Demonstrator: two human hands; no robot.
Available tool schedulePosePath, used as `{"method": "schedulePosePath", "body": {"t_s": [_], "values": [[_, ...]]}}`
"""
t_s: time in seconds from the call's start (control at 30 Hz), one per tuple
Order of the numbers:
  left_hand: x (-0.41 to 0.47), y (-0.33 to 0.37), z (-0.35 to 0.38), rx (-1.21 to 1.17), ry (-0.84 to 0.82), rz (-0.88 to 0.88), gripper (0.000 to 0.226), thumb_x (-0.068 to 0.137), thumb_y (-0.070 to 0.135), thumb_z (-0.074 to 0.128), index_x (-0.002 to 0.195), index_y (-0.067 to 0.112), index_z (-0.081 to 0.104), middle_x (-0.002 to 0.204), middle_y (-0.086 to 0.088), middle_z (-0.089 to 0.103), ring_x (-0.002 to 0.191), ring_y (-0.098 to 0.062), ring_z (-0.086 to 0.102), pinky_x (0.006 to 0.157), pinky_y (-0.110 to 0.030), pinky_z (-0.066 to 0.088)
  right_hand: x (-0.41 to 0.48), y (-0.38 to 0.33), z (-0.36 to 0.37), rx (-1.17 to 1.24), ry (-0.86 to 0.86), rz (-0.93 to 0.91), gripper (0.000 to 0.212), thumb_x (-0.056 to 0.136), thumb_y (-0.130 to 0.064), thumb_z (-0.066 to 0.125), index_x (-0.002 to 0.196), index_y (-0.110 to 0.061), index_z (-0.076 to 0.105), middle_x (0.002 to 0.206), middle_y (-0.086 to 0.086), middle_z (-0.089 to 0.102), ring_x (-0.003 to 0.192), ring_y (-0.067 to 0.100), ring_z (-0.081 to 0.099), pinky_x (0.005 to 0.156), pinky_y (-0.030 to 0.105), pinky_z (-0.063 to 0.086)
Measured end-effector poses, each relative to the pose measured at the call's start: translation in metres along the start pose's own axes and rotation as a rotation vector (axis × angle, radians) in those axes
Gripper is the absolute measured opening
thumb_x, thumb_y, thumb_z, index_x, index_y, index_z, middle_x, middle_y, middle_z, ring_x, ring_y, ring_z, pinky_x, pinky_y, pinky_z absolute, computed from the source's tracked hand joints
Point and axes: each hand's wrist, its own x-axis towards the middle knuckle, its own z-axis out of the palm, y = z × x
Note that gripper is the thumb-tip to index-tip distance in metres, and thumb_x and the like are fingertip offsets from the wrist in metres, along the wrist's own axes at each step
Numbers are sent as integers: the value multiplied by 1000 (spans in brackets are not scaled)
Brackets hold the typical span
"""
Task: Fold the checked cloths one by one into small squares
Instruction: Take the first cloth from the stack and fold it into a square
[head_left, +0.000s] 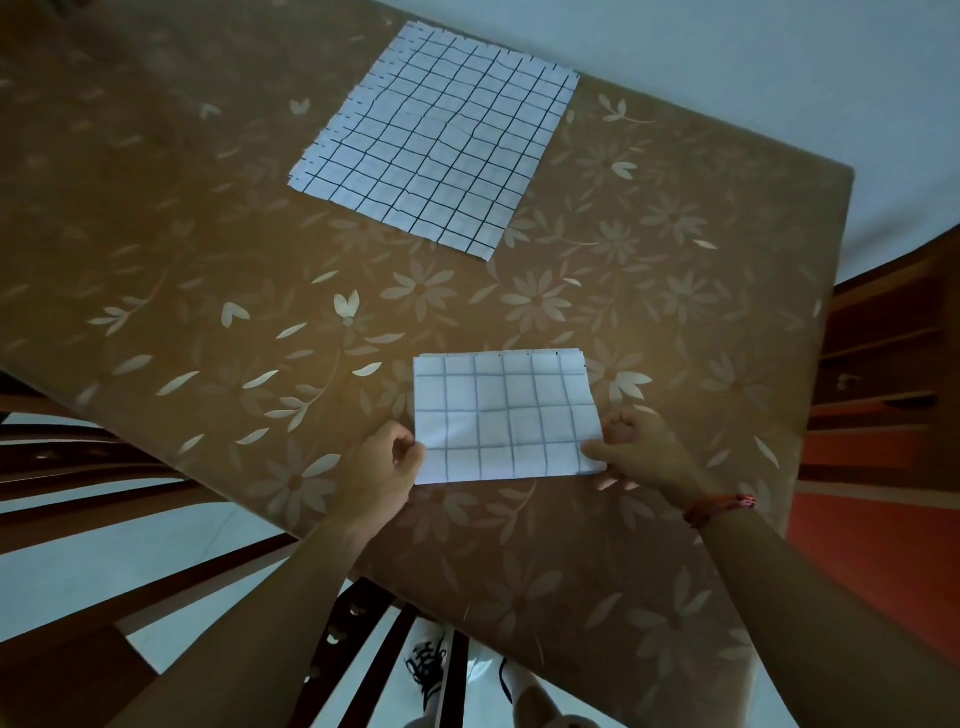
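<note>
Folded checked cloth (506, 415), its near corners pinched by left hand (382, 470) and right hand (639, 452), unfolded cloth (436, 140) beyond.

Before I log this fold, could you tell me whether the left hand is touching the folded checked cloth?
Touching. The head view shows the left hand pinching the folded checked cloth at its near left edge.

You are at a desk (675, 322) under a brown cover printed with pale flowers and leaves. Left of your left hand (379, 467), dark wooden chair slats (104, 467) stand over a pale, glossy floor (104, 571). Right of your right hand (639, 447), past the desk's edge, is dark wooden furniture (883, 364) with shelves, and a red surface (857, 545) nearer you. The light is dim.
</note>
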Motion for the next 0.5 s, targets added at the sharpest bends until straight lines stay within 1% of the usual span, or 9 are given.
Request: {"method": "schedulePosePath", "body": {"t_s": [0.1, 0.17, 0.2, 0.27, 0.3, 0.33, 0.4, 0.43, 0.5], "values": [[0, -1, 0, 3, 20, 28, 10, 93, 28, 57, 85, 22, 57, 67, 3, 62, 57, -17, 61, 61, -40, 56, -1, 5, 2, 19, 38, 2, 26, 81, -10, 74, 98, -13, 55, 94, 8, 70, 60, 25, 73, 45, 27, 50], [1, -1, 0, 4, 43, 45, 10, 93, 28, 58, 86, 20, 57, 68, 3, 62, 57, -16, 60, 58, -37, 54, -1, 8, 4, 25, 80, -16, 24, 80, -8, 75, 94, -11, 56, 93, 9, 70, 57, 24, 72, 43, 24, 50], [1, -1, 1, -1, 51, 47, 10, 93, 28, 58, 87, 20, 58, 69, 4, 62, 57, -15, 60, 57, -35, 53, -2, 9, 5, 27, 102, -30, 23, 80, -8, 75, 93, -11, 56, 92, 10, 70, 56, 24, 71, 43, 25, 52], [1, -1, 1, -16, 63, 47, 10, 94, 27, 58, 91, 18, 59, 72, 4, 63, 59, -14, 61, 57, -31, 51, -1, 10, 7, 21, 141, -54, 21, 79, -10, 76, 90, -13, 58, 88, 8, 71, 55, 24, 71, 53, 36, 59], [1, -1, 1, -13, 74, 52, 10, 94, 27, 59, 93, 17, 59, 75, 5, 63, 62, -12, 61, 58, -29, 49, -1, 11, 7, 11, 162, -58, 19, 79, -13, 76, 88, -15, 59, 85, 6, 71, 55, 24, 71, 58, 41, 61], [0, -1, 2, 6, 92, 61, 10, 93, 26, 60, 96, 17, 58, 77, 6, 63, 64, -11, 60, 59, -26, 48, -1, 12, 7, -2, 186, -60, 18, 79, -16, 76, 87, -17, 60, 83, 4, 71, 54, 23, 70, 61, 43, 61], [-1, -1, 1, 67, 141, 95, 15, 92, 25, 62, 103, 16, 58, 80, 6, 60, 69, -9, 57, 60, -19, 42, -2, 12, 7, -37, 227, -77, 16, 78, -22, 75, 84, -21, 60, 78, 0, 70, 57, 20, 69, 62, 41, 61], [-2, -1, 1, 96, 162, 132, 17, 91, 24, 63, 105, 15, 58, 83, 5, 59, 71, -9, 55, 61, -17, 41, -3, 12, 6, -68, 250, -89, 16, 78, -27, 75, 82, -24, 60, 76, -2, 70, 62, 18, 69, 63, 39, 60], [-8, 3, 1, 173, 157, 266, 18, 91, 23, 62, 107, 14, 60, 93, 1, 59, 83, -13, 56, 69, -19, 45, -6, 9, 6, -163, 315, -113, 14, 79, -34, 71, 83, -26, 60, 73, -8, 66, 73, 14, 67, 66, 33, 55]]}}
